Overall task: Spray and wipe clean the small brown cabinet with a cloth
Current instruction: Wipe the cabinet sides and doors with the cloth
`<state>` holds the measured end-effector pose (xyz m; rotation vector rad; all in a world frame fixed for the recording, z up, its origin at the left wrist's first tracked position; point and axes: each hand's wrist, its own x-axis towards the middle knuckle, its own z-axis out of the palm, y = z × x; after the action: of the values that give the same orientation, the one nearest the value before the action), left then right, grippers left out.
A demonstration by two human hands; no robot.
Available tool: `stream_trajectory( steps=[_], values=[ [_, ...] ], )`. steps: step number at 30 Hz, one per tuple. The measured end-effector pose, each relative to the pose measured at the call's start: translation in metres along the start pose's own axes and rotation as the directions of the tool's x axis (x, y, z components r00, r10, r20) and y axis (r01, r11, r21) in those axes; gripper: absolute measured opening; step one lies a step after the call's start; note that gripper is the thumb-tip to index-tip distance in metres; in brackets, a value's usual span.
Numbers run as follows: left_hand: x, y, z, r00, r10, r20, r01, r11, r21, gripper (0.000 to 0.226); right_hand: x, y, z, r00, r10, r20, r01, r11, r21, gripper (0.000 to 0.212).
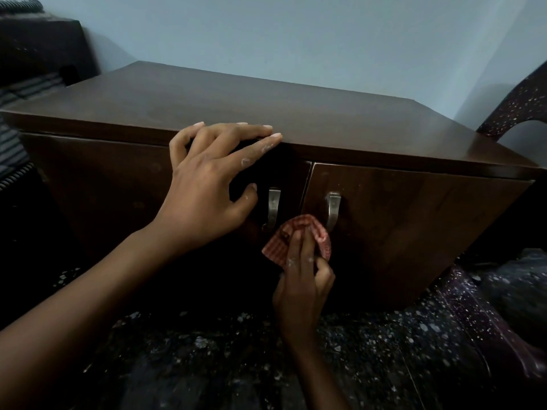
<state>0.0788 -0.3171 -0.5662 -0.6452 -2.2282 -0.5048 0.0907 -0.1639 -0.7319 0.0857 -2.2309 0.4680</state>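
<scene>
Wiping stage, judged from cloth on wood and no spray bottle in frame. Across centre of frame: small brown cabinet (pixel 384 232), on dark speckled floor (pixel 384 350), against pale wall (pixel 296 31).

At centre, left hand (pixel 207 179): fingers spread and mostly straight, laid over front edge of cabinet top, thumb down against left door. Holding nothing, probably bracing.

At lower centre, right hand (pixel 302 279): fingers curled round bunched red checked cloth (pixel 273 247), pressing it to door fronts just below and between left-door handle (pixel 273 208) and right-door handle (pixel 334 211). Pale flecks on both hands, source unclear.

Progress:
- Cabinet top with even sheen, no wet streaks visible; already wiped or not, cannot tell.
- Faint dull marks on left door and near right-door handle, so fronts probably not finished.
- Likely left: rest of both doors, handles, sides, maybe top. Sides mostly out of view.
- Dark gap between doors; ajar or shut, cannot tell.

At right edge of frame, speckled maroon chair (pixel 518 99), near cabinet corner.
</scene>
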Motion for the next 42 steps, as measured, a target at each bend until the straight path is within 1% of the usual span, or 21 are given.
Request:
stream_trajectory(
  steps=[2,4,6,8,9,12,13,14,15,16,17,19,21,25,28,30,33,36,37,39,42],
  values=[
    [0.000,0.000,0.000,1.000,0.000,0.001,0.000,1.000,-0.014,0.058,-0.017,0.008,0.010,0.998,0.055,0.040,-0.055,0.998,-0.010,0.074],
    [0.001,-0.001,0.000,1.000,0.002,0.010,-0.001,1.000,-0.029,0.059,-0.035,0.014,0.017,0.982,0.163,0.091,-0.164,0.986,-0.002,0.075],
    [0.001,-0.002,0.000,1.000,0.008,0.011,-0.007,1.000,-0.026,0.059,-0.052,0.019,0.022,0.964,0.205,0.172,-0.211,0.977,0.018,0.081],
    [0.001,-0.002,0.000,1.000,0.007,0.012,-0.007,1.000,-0.015,0.060,-0.069,0.028,0.029,0.946,0.168,0.277,-0.177,0.984,0.008,0.092],
    [0.001,-0.002,0.000,1.000,0.006,0.013,-0.006,1.000,-0.013,0.061,-0.075,0.032,0.031,0.933,0.145,0.329,-0.144,0.989,-0.028,0.090],
    [0.001,-0.001,0.001,1.000,0.008,0.010,-0.008,1.000,-0.018,0.062,-0.089,0.047,0.035,0.879,0.128,0.459,-0.083,0.990,-0.117,0.058],
    [0.000,-0.001,0.001,1.000,0.005,0.005,-0.005,1.000,-0.017,0.063,-0.090,0.047,0.034,0.873,0.127,0.470,-0.090,0.991,-0.100,0.061],
    [0.001,-0.001,0.000,1.000,0.004,-0.002,-0.004,1.000,-0.012,0.063,-0.090,0.047,0.036,0.876,0.130,0.465,-0.106,0.991,-0.078,0.072],
    [0.000,-0.001,0.000,1.000,0.004,-0.004,-0.004,1.000,-0.009,0.064,-0.090,0.047,0.036,0.892,0.106,0.439,-0.106,0.994,-0.024,0.082],
    [0.001,-0.001,0.000,1.000,0.005,-0.006,-0.005,1.000,-0.002,0.065,-0.081,0.044,0.033,0.922,0.079,0.378,-0.103,0.994,0.045,0.084],
    [0.001,0.000,0.001,1.000,0.006,-0.005,-0.006,1.000,0.006,0.065,-0.070,0.037,0.028,0.955,0.073,0.287,-0.102,0.991,0.088,0.077],
    [0.001,0.000,0.000,1.000,0.004,0.000,-0.004,1.000,0.018,0.067,-0.039,0.019,0.014,0.996,0.066,0.067,-0.074,0.989,0.126,0.047],
    [0.002,0.001,-0.001,1.000,-0.004,0.010,0.004,1.000,0.008,0.066,-0.009,0.003,-0.001,0.990,0.083,-0.110,-0.068,0.988,0.136,0.035],
    [0.002,0.001,-0.005,0.999,-0.008,0.043,0.008,1.000,-0.004,0.065,0.017,-0.024,-0.033,0.970,0.044,-0.241,0.000,0.983,0.181,0.030],
    [0.001,0.002,-0.007,0.997,-0.020,0.073,0.020,1.000,0.008,0.064,0.044,-0.037,-0.063,0.917,0.077,-0.391,0.007,0.978,0.208,0.029],
    [0.002,0.002,-0.009,0.997,-0.018,0.081,0.018,1.000,0.006,0.064,0.076,-0.044,-0.078,0.899,0.106,-0.426,-0.004,0.972,0.233,0.030],
    [-0.001,0.003,-0.017,0.999,-0.033,0.022,0.034,0.999,-0.035,0.061,0.105,-0.047,-0.079,0.925,0.087,-0.370,0.002,0.972,0.233,0.029],
    [-0.021,0.003,-0.021,0.979,-0.120,-0.167,0.134,0.988,0.074,0.049,0.106,-0.057,-0.062,0.946,-0.098,-0.308,0.156,0.973,0.169,0.026],
    [-0.031,0.002,-0.020,0.966,-0.153,-0.209,0.182,0.975,0.126,0.048,0.107,-0.063,-0.058,0.934,-0.209,-0.289,0.256,0.957,0.136,0.024],
    [-0.050,0.002,-0.013,0.961,-0.176,-0.214,0.221,0.954,0.205,0.053,0.109,-0.064,-0.059,0.872,-0.395,-0.290,0.429,0.901,0.062,0.018],
    [-0.069,-0.010,-0.007,0.965,-0.181,-0.191,0.228,0.936,0.267,0.056,0.112,-0.041,-0.076,0.879,-0.385,-0.282,0.417,0.907,0.061,0.023]
  ],
)
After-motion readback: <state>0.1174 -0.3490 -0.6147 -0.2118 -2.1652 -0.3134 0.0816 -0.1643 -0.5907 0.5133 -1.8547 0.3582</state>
